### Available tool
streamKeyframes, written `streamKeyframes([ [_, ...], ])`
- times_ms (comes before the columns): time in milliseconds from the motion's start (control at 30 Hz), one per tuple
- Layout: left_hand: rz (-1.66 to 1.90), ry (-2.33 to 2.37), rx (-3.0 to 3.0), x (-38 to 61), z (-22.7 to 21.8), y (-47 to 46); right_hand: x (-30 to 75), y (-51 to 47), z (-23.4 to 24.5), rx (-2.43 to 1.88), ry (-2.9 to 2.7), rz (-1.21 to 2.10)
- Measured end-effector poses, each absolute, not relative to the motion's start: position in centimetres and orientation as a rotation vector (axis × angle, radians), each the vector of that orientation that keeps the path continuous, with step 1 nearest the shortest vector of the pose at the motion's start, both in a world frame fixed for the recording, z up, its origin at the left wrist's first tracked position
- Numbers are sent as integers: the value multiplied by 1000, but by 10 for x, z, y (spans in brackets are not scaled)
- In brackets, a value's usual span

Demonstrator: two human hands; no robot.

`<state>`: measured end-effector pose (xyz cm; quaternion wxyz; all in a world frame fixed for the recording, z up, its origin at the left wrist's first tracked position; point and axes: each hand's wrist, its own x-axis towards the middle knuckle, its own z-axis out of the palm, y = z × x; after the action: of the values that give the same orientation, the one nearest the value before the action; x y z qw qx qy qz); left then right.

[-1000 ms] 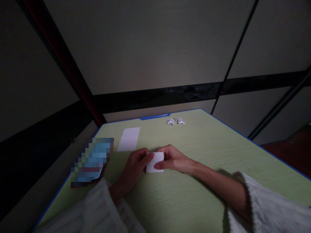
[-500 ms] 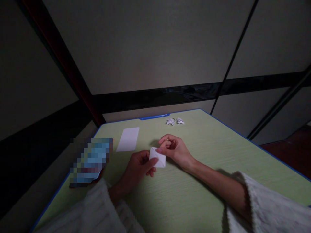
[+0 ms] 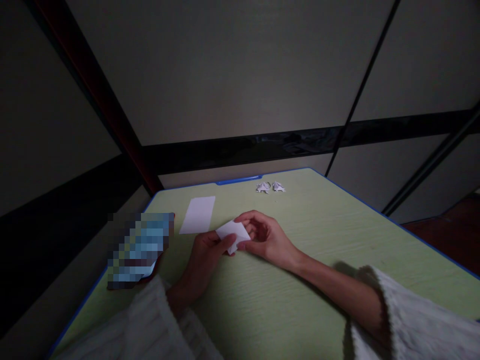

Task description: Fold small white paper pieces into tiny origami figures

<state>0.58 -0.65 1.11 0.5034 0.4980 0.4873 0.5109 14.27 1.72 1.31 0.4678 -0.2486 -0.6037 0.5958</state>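
A small folded white paper (image 3: 233, 231) is held above the table between my two hands, tilted with one corner toward me. My left hand (image 3: 210, 250) pinches its left side, thumb lying on the top face. My right hand (image 3: 264, 234) has its fingertips at the far edge and its thumb at the right-hand corner, closed on the paper. The fingers beneath the paper are mostly hidden. Beyond my hands, two small folded paper figures (image 3: 263, 187) sit side by side near the far edge.
A flat white sheet of paper (image 3: 198, 215) lies left of centre on the pale green table (image 3: 322, 215). A blurred-out device-like object (image 3: 144, 247) rests at the left edge. A blue strip (image 3: 239, 180) marks the far edge, close to the cabinet panels (image 3: 240, 75).
The folded paper has turned and shifted slightly to the left. My right thumb has moved from its top face to the right corner, with the right fingers now at the far edge.
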Motion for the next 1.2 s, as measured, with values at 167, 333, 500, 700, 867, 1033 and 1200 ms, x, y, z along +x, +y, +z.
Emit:
streamKeyframes([
  [167,1282,1104,1102,5,7,-4,142,17,13,-645,-1497,1421],
  [333,1266,1060,1086,4,6,-4,144,16,14,-638,-1505,1435],
  [500,1245,1069,1070,4,7,-4,145,18,12,-580,-1469,1478],
  [700,1218,1087,1062,3,5,-4,147,21,10,-603,-1543,1441],
  [867,1207,1125,1113,2,5,-4,152,21,12,-721,-1734,1270],
  [1033,1199,1175,1165,4,7,-3,152,22,14,-704,-1760,1235],
  [1200,1128,1213,1321,5,9,-3,150,23,13,-670,-1691,1209],
])
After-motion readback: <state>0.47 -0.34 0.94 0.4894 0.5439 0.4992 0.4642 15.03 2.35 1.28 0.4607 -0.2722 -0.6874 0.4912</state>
